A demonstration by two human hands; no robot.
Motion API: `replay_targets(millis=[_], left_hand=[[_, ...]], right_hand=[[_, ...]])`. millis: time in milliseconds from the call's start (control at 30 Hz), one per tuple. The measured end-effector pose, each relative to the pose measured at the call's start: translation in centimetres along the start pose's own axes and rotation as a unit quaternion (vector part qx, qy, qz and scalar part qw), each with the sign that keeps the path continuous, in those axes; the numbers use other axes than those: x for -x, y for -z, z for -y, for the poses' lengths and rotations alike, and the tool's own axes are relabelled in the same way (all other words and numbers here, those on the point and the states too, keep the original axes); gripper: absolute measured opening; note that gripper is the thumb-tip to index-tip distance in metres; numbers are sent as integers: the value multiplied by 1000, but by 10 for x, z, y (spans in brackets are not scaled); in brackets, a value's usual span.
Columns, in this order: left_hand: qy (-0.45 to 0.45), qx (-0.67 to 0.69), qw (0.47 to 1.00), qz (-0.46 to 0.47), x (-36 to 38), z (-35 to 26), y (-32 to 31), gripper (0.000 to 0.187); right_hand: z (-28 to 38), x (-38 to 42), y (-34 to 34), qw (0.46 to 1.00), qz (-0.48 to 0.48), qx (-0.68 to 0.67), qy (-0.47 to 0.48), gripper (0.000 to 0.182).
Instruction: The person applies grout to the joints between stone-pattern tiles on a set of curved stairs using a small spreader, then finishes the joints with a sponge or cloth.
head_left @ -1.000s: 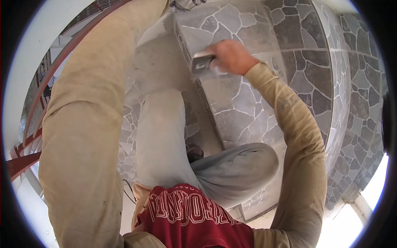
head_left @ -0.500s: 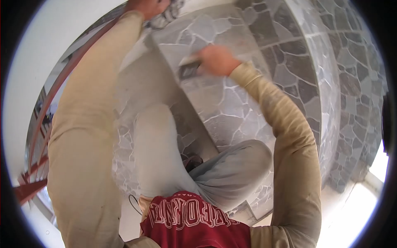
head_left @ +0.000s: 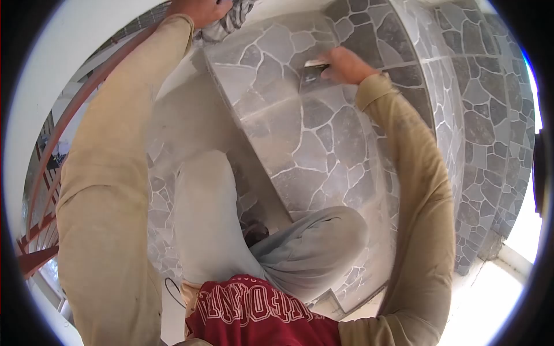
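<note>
My right hand [head_left: 344, 64] is closed around a small flat tool [head_left: 315, 65] with a pale upper edge and a dark lower part. The tool is low over the grey stone-patterned step [head_left: 323, 124], near the foot of the stone-clad wall. At the top edge of the view, my left hand [head_left: 205, 11] is curled at a bunched grey striped cloth [head_left: 234, 20], with part of the hand cut off by the frame. Pale dust lies over the step between its light joint lines.
A straight step edge [head_left: 245, 138] runs diagonally past my bent knees [head_left: 340, 228]. A red-brown metal railing [head_left: 81, 112] curves along the left. The irregular stone wall [head_left: 482, 109] rises on the right. A dark shoe [head_left: 255, 233] shows beneath my legs.
My right hand has moved with the tool up and to the right, towards the wall. The view has shifted slightly; my left hand stays at the cloth.
</note>
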State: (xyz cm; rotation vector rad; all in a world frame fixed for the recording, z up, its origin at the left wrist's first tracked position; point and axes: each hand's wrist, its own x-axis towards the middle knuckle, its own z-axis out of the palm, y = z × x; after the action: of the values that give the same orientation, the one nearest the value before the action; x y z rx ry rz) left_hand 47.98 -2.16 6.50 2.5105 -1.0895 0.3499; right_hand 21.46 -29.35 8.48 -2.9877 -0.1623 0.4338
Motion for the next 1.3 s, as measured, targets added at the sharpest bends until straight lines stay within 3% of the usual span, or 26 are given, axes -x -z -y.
replay_targets(millis=[33, 100, 133, 233, 333, 367, 400, 433, 500, 533, 633, 700, 767, 800, 833, 900, 967, 1000, 1033, 1067, 1100, 1133, 1167, 1233, 1267, 1300], left_hand=[[1, 0, 1000, 8, 2, 6, -8, 65], [-16, 51, 998, -15, -2, 1, -3, 66], [-7, 45, 999, 10, -3, -4, 3, 66], [-19, 1, 1000, -21, 1, 1, 1, 63], [5, 33, 999, 24, -4, 1, -3, 64], [7, 31, 999, 21, -4, 0, -2, 64], [-17, -2, 1000, -11, -3, -1, -2, 64], [-41, -37, 998, -41, -1, 0, 0, 65], [-18, -20, 1000, -3, -3, 1, 3, 66], [4, 2, 1000, 30, -4, -2, 3, 67], [-40, 14, 999, -22, -2, -2, 2, 66], [-22, 3, 1000, -22, -3, -3, 6, 66], [-12, -1, 1000, -20, -1, -9, 5, 66], [-19, 9, 999, -29, -1, -8, 5, 67], [-28, 18, 999, -37, 0, -7, 4, 67], [-51, -9, 996, -76, 2, 1, 1, 66], [-78, -19, 990, -113, -3, 0, -1, 65], [-45, 5, 999, -14, -8, 0, 4, 63], [-14, 28, 996, 86, -11, -1, 7, 61], [-19, 35, 996, 80, -14, -2, 5, 61], [-87, -21, 996, -25, -13, -1, 3, 61], [-148, -81, 977, -127, -11, 4, 1, 60], [-144, -83, 978, -128, -11, 6, 1, 60], [-132, -97, 980, -111, -9, 8, -4, 62], [-88, -89, 991, -41, -10, 10, -5, 62], [-87, -89, 992, -39, -5, 6, -3, 62]], right_hand=[[-1, -2, 3, 1000, 5, -7, 0, 43], [-20, -3, 13, 975, 39, -178, -127, 41], [-17, -1, 0, 994, -21, -99, -52, 41], [24, 1, -21, 998, 1, -44, 34, 44], [3, 2, -17, 990, -12, -127, -66, 50], [2, -2, -9, 976, -31, -184, -116, 50], [15, 0, -7, 980, 3, -159, -122, 47], [30, -1, -11, 980, 1, -162, -117, 47], [48, 3, -23, 995, 13, -97, 21, 36], [44, 0, -16, 992, 33, -96, -74, 35], [17, -5, -3, 969, -30, -211, -123, 34], [57, -4, -29, 974, -26, -209, -79, 33], [104, 1, -58, 980, -119, -109, 119, 30], [102, 0, -41, 980, -124, -107, 116, 30], [95, -2, -21, 985, -63, -163, -8, 32], [85, -6, -5, 968, -5, -214, -129, 33], [71, 8, -6, 964, 20, -225, -137, 38], [78, 15, -36, 988, -29, -149, 9, 42], [94, 33, -34, 989, -28, -144, 0, 42], [113, 51, -31, 986, -17, -164, -10, 41], [122, 58, -25, 982, -6, -185, -17, 41], [112, 67, -5, 946, -17, -299, -123, 41], [97, 83, 16, 885, -25, -407, -224, 41], [41, 112, 9, 853, -141, -387, -322, 39], [26, 124, 14, 884, -151, -310, -317, 39], [19, 129, 21, 908, -161, -230, -310, 40]])
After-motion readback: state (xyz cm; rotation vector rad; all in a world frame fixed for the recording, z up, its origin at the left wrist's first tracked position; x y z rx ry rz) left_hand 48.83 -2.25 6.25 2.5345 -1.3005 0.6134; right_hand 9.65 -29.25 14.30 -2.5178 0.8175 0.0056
